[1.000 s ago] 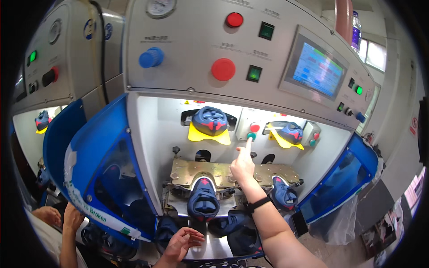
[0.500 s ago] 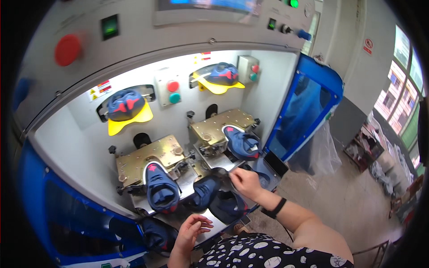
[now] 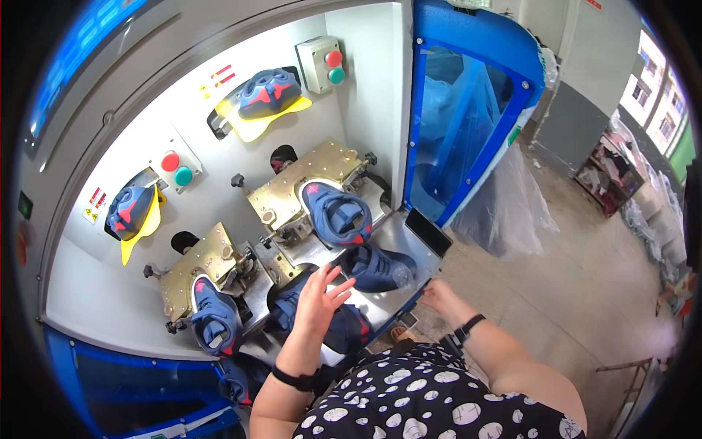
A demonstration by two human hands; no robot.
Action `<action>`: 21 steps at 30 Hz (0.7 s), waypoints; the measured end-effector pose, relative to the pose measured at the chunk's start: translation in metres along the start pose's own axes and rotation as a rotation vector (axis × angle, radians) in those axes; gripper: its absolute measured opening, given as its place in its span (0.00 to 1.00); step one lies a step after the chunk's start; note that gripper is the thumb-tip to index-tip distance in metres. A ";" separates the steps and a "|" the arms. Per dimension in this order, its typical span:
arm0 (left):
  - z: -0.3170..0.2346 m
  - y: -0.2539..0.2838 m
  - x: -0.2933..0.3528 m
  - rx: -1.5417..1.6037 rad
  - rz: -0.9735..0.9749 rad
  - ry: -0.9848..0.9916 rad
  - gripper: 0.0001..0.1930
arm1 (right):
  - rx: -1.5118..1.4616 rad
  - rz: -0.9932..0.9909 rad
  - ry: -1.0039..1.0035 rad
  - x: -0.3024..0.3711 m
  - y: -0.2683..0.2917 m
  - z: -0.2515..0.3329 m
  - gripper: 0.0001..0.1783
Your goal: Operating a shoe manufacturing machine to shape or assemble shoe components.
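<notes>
My left hand [image 3: 322,300] is open with its fingers spread, held over the dark blue shoes on the metal shelf [image 3: 387,304]. Nothing shows in its grasp. Just beyond its fingertips a blue shoe [image 3: 380,267] lies on the shelf, and another dark shoe [image 3: 349,328] is partly hidden by the hand. At the shelf's right front edge is my right hand [image 3: 442,301], loosely bent with nothing visible in it. Two blue shoes with white soles and red marks sit against the brass-coloured fixtures: one on the right [image 3: 338,212], one on the left [image 3: 216,318].
Two shoe uppers, left [image 3: 131,212] and right [image 3: 270,95], sit on yellow-edged holders in the back wall. Red and green buttons [image 3: 176,169] are beside them. A blue framed side panel [image 3: 468,117] stands right. A dark rectangular device [image 3: 428,233] lies at the shelf's end.
My view has turned rightward. My left hand has moved up over the shoes, and my right hand has drawn back from them to the shelf's right edge.
</notes>
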State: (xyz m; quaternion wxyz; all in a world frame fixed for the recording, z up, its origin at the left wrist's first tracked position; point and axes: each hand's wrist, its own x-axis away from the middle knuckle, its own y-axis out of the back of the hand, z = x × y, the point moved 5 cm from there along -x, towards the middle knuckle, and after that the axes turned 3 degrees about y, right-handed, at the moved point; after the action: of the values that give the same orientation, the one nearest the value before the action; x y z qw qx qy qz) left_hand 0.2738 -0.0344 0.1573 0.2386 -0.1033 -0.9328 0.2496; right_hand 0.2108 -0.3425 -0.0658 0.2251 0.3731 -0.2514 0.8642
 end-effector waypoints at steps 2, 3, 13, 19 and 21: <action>0.000 -0.022 -0.023 0.061 -0.040 0.002 0.38 | 0.073 0.034 -0.023 0.014 0.005 0.009 0.19; -0.002 -0.032 -0.031 0.061 -0.050 -0.015 0.38 | 0.163 -0.052 -0.071 0.024 0.013 0.013 0.18; -0.008 -0.077 -0.066 -0.176 -0.296 -0.103 0.29 | 0.838 0.377 0.851 0.095 -0.075 0.117 0.09; -0.012 -0.059 -0.027 -0.222 -0.379 -0.231 0.21 | 1.149 0.368 0.981 0.088 -0.108 0.122 0.21; -0.018 -0.051 0.001 -0.203 -0.336 -0.298 0.28 | 1.211 0.344 1.074 0.086 -0.131 0.112 0.30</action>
State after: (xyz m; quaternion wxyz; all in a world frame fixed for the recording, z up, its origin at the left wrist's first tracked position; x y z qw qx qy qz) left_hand 0.2782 -0.0705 0.1974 0.1251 0.0679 -0.9820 0.1239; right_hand 0.2925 -0.2921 0.1009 -0.0609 -0.0777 0.3458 0.9331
